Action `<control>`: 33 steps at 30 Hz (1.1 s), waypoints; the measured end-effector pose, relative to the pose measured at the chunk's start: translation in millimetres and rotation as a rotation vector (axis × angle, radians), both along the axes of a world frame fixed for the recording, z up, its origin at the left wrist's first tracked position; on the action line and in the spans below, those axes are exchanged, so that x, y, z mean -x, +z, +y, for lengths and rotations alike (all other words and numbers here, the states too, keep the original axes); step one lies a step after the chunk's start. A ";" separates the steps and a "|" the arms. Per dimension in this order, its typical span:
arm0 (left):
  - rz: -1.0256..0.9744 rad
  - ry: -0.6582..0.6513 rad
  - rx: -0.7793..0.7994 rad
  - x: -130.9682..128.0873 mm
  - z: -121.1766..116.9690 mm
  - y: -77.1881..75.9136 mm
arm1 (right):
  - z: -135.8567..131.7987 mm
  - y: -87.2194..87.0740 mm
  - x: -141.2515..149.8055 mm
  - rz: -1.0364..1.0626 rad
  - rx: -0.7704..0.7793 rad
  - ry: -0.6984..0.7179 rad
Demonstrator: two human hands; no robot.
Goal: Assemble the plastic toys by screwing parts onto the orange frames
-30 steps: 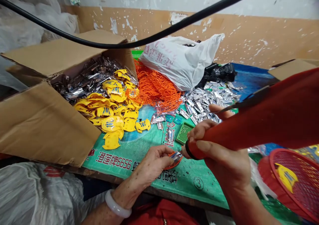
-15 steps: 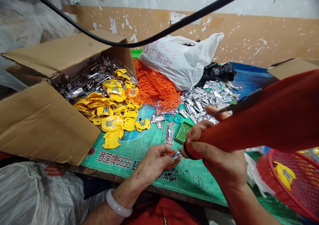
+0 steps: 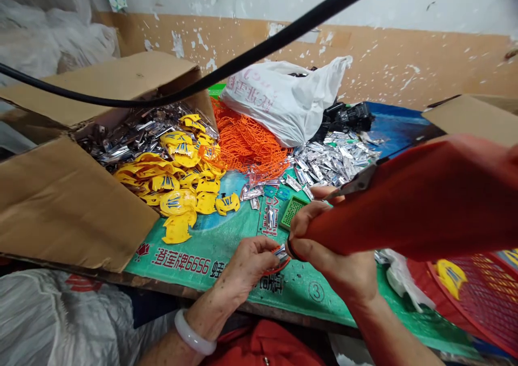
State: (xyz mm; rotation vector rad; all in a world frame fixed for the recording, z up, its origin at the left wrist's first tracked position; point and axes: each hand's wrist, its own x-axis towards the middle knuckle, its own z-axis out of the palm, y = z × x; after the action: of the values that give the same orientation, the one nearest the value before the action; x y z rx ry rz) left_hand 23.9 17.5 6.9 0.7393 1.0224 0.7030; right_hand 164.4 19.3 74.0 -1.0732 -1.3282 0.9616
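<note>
Pinching foil (image 3: 280, 253), left hand (image 3: 246, 266), gripping red tool (image 3: 388, 217), right hand (image 3: 334, 255)

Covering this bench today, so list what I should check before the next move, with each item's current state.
1. Left hand pinching the small orange-rimmed piece with a silver strip: ok, held in the fingers.
2. Right hand around the red tapered tool: ok, firmly wrapped.
3. Tool's black-ringed tip touching the piece: cannot tell, fingers hide it.
4. Loose silver strips on the green woven mat: not ok, some lie scattered towards the hands.
5. Black cable overhead: ok, well above the hands.
</note>
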 end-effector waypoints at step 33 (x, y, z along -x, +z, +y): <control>0.192 -0.058 -0.224 12.2 4.3 -4.2 | 87.1 -45.2 -28.3 0.075 -0.004 -0.425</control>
State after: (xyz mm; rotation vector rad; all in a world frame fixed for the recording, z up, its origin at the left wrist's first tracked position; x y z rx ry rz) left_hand 11.7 21.8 2.7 1.0432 1.1023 0.7133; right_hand 192.7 106.4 28.9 -1.2404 -0.9851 0.6726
